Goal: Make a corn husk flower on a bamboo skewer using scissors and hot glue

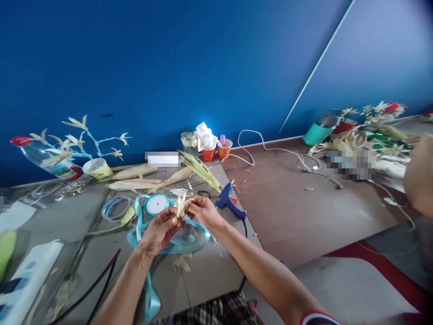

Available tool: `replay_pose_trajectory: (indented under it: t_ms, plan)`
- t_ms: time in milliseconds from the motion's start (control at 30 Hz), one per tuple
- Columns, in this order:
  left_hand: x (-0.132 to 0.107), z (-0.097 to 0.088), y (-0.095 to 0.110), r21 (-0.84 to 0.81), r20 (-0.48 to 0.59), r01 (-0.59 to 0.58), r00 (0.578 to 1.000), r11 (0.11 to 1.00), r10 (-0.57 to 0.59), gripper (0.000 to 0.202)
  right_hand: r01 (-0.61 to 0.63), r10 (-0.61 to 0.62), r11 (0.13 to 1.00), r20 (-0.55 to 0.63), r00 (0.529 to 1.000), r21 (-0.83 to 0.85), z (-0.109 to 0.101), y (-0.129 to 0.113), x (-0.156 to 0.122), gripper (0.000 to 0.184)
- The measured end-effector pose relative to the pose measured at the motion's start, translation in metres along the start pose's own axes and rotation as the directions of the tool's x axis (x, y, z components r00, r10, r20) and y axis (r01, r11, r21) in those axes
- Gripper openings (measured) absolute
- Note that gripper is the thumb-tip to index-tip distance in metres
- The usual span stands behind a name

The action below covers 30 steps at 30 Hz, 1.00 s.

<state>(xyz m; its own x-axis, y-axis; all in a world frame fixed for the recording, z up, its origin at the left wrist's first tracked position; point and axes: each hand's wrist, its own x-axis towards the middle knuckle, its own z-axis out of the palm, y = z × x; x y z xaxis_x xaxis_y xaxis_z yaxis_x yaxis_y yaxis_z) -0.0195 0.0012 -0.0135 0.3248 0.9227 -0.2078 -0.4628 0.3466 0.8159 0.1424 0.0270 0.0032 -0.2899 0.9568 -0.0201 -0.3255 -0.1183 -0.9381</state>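
Observation:
A small pale flower made of corn husk [181, 205] is pinched between my two hands over the near table. My left hand [164, 230] grips it low, fingers closed around its base. From the other side my right hand [204, 211] has thumb and forefinger closed on one of its petals. Just behind lies a spool of light blue ribbon [157, 204], and loose blue ribbon [199, 241] loops below my hands. To the right a blue hot glue gun [230, 201] rests on the table. Corn husks [206, 174] lie behind.
At the left, husk flowers on blue-wrapped stems stand in a yellow cup [98, 169] beside a plastic bottle [50, 160]. Orange paper cups [224, 149] line the wall. A power strip [32, 280] is near left. A white cable [287, 151] crosses the brown table; another person's arm [419, 176] shows right.

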Motion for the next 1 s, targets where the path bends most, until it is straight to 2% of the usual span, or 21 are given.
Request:
replay_pose_trajectory:
  t_ms: [333, 767, 1000]
  plan:
    - [0.0, 0.0026, 0.0011, 0.002, -0.01, 0.013, 1.0, 1.0, -0.013, 0.022, 0.033, -0.032, 0.999, 0.045, 0.998, -0.026, -0.0014, 0.0047, 0.0009, 0.012]
    - [0.0006, 0.0031, 0.0016, -0.009, -0.005, 0.012, 1.0, 1.0, -0.012, 0.023, 0.061, -0.059, 0.994, 0.02, 0.998, -0.093, -0.0008, 0.0045, -0.0015, 0.014]
    - [0.0023, -0.0029, -0.0015, -0.007, -0.029, 0.013, 0.999, 1.0, -0.013, 0.019, 0.017, -0.017, 1.0, 0.015, 1.0, 0.004, 0.0019, 0.0022, -0.0023, 0.016]
